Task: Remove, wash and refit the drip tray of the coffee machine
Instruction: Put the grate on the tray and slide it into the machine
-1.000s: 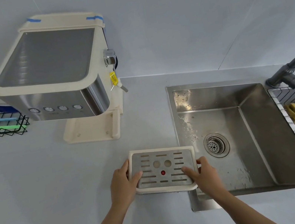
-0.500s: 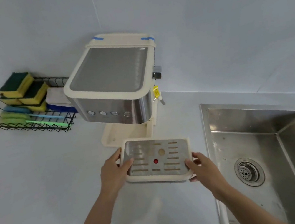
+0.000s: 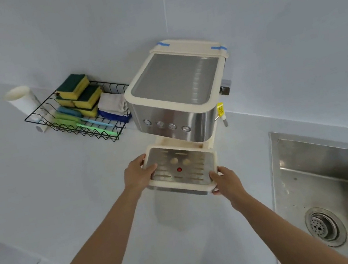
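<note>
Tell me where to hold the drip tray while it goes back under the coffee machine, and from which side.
Hold the drip tray by its cream rim at the two short ends, coming in from the left and right, as the left hand and right hand do now. The far edge must slide under the coffee machine, so that side should stay free, and side grips likely keep the flat tray level.

white counter (image 3: 53, 198), coffee machine (image 3: 176, 99), wire basket (image 3: 79, 124)

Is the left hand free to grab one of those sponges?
Probably not: the left hand grips the drip tray, as does the right hand. The sponges lie unobstructed in the wire rack.
</note>
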`<state>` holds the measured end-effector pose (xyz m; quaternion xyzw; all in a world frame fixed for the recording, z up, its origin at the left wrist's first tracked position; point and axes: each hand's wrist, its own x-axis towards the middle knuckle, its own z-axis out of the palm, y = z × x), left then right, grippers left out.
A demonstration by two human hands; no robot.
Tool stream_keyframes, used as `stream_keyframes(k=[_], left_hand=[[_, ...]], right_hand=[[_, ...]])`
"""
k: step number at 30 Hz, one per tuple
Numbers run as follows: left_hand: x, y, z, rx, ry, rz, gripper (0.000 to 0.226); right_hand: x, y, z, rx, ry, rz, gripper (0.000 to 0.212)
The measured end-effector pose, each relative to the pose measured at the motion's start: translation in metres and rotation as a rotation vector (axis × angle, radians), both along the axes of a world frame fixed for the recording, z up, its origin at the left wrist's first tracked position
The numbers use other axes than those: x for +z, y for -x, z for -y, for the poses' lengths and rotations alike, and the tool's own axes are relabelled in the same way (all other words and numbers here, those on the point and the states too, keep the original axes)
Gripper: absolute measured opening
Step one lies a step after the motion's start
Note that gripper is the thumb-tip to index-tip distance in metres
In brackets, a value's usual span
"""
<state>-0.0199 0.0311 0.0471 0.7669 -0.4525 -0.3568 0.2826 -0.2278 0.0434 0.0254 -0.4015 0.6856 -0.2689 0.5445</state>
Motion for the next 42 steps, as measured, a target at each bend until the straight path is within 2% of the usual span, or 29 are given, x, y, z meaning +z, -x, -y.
stream_keyframes(k=[6,12,16,20,25,42], left_hand=[[0.005,-0.008,0.011,-0.020,-0.006,0.029,0.032],[-0.013,-0.026,0.036,-0.121,0.002,0.023,0.023],[-0.026,-0.043,0.053,-0.216,-0.001,0.061,0.017],[-0.041,-0.053,0.068,-0.295,-0.012,0.018,0.038],[-0.046,-0.054,0.079,-0.341,-0.040,-0.013,0.050],[-0.056,-0.043,0.100,-0.391,-0.096,0.015,0.058]], right_hand=[[-0.001,-0.013,0.010,-0.012,-0.013,-0.014,0.028],[-0.011,-0.031,0.022,-0.100,-0.025,-0.072,0.023],[-0.015,-0.047,0.030,-0.175,-0.020,-0.134,0.029],[-0.017,-0.057,0.039,-0.231,-0.011,-0.208,0.031],[-0.020,-0.059,0.048,-0.279,-0.027,-0.272,0.025],[-0.036,-0.050,0.064,-0.256,-0.102,-0.303,0.031]])
